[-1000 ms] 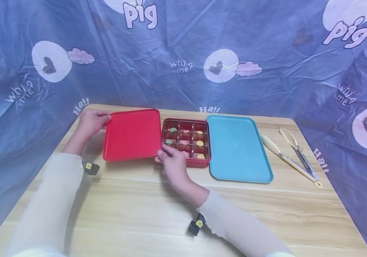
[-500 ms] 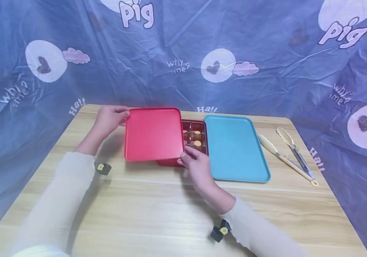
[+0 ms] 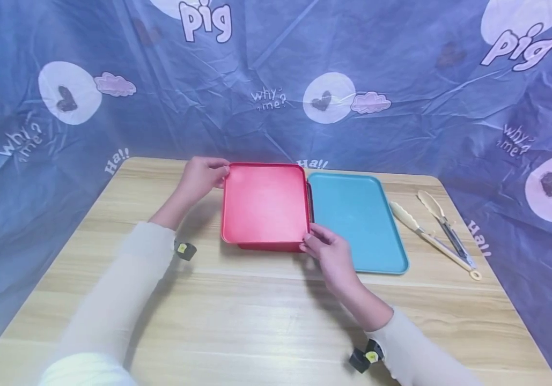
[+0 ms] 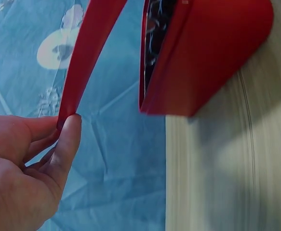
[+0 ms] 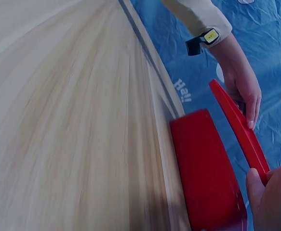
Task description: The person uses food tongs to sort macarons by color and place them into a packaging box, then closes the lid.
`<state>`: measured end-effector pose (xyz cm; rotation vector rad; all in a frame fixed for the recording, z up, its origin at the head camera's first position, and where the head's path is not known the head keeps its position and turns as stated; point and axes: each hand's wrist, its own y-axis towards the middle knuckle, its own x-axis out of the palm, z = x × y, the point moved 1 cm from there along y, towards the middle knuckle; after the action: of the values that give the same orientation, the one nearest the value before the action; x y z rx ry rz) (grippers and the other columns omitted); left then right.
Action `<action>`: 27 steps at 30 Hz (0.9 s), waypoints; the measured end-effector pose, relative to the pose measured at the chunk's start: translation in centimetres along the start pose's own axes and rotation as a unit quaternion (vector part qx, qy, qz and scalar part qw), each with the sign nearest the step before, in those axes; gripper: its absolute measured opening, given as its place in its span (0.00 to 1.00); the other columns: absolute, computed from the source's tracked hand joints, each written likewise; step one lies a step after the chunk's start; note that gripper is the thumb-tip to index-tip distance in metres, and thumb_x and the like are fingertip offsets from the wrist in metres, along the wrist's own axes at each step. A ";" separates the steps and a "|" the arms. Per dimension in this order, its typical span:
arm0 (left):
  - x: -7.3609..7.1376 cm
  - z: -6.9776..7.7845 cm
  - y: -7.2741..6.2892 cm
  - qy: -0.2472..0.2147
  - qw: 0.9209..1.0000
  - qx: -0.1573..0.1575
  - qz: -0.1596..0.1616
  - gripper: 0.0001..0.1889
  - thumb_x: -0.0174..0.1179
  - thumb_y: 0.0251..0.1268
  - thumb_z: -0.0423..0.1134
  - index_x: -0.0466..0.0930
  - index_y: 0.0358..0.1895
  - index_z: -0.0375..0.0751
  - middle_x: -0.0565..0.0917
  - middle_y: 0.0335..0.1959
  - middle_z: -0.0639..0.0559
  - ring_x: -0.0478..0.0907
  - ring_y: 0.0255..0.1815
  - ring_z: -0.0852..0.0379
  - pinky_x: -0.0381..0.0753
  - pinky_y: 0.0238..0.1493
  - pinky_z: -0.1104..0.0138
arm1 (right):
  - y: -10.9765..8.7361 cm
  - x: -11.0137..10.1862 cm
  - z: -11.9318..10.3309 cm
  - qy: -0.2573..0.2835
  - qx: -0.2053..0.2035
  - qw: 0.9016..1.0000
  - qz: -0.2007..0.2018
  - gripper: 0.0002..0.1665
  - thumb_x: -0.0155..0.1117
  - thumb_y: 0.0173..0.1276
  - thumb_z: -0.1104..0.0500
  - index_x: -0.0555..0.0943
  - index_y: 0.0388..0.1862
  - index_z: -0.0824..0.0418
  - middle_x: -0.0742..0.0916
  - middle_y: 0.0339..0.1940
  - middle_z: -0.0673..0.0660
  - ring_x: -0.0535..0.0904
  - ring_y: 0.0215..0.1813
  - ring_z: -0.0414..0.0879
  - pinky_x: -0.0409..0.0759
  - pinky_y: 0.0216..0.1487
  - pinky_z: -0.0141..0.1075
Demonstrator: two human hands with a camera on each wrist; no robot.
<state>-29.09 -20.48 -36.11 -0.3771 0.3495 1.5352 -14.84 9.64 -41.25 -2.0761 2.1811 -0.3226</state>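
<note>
A square red lid (image 3: 265,203) is held above the red box (image 3: 271,246), with a gap between them in both wrist views. My left hand (image 3: 201,177) pinches the lid's far left corner between thumb and fingers. At the near right corner, my right hand (image 3: 330,253) pinches the lid's edge. The lid hides most of the box; a thin strip of its right rim shows in the head view. In the left wrist view, part of the box's dark, shiny divided insert (image 4: 158,36) is visible.
A blue tray (image 3: 360,220) lies right of the box, partly behind my right hand. Farther right rest cream-tipped tongs (image 3: 442,236), spread apart. A blue printed cloth (image 3: 237,123) hangs behind the wooden table (image 3: 237,321).
Both hands have carried the lid to the right, from beside the box to over it. The compartments with small green, pink and yellow pieces are now covered from the head view.
</note>
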 end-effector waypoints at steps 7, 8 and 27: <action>2.4 0.9 0.7 -0.022 1.000 0.015 -0.005 0.13 0.61 0.71 0.38 0.87 0.54 0.40 0.88 0.44 0.42 0.87 0.30 0.58 0.89 0.39 0.64 | 0.5 -2.1 0.1 -0.004 0.000 1.000 0.025 0.26 0.62 0.73 0.65 0.74 0.68 0.69 0.83 0.59 0.66 0.88 0.41 0.40 0.86 0.50 0.32; 2.7 1.1 0.7 -0.023 1.000 0.015 -0.005 0.13 0.61 0.71 0.38 0.87 0.54 0.41 0.88 0.43 0.42 0.87 0.31 0.58 0.89 0.39 0.64 | 0.6 -2.3 0.1 -0.004 0.000 1.000 0.027 0.26 0.61 0.73 0.65 0.74 0.68 0.70 0.82 0.59 0.67 0.88 0.41 0.40 0.86 0.50 0.32; 2.8 3.6 0.8 -0.051 0.998 0.048 -0.001 0.14 0.61 0.71 0.35 0.84 0.55 0.36 0.87 0.48 0.41 0.86 0.34 0.57 0.88 0.42 0.64 | 1.6 -3.3 -1.0 -0.058 -0.012 0.997 0.040 0.25 0.64 0.71 0.65 0.76 0.66 0.69 0.83 0.48 0.57 0.85 0.42 0.40 0.87 0.41 0.32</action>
<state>-29.89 -16.34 -34.16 -0.2223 0.3408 1.5240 -16.43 13.03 -40.90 -1.9599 2.2020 -0.1659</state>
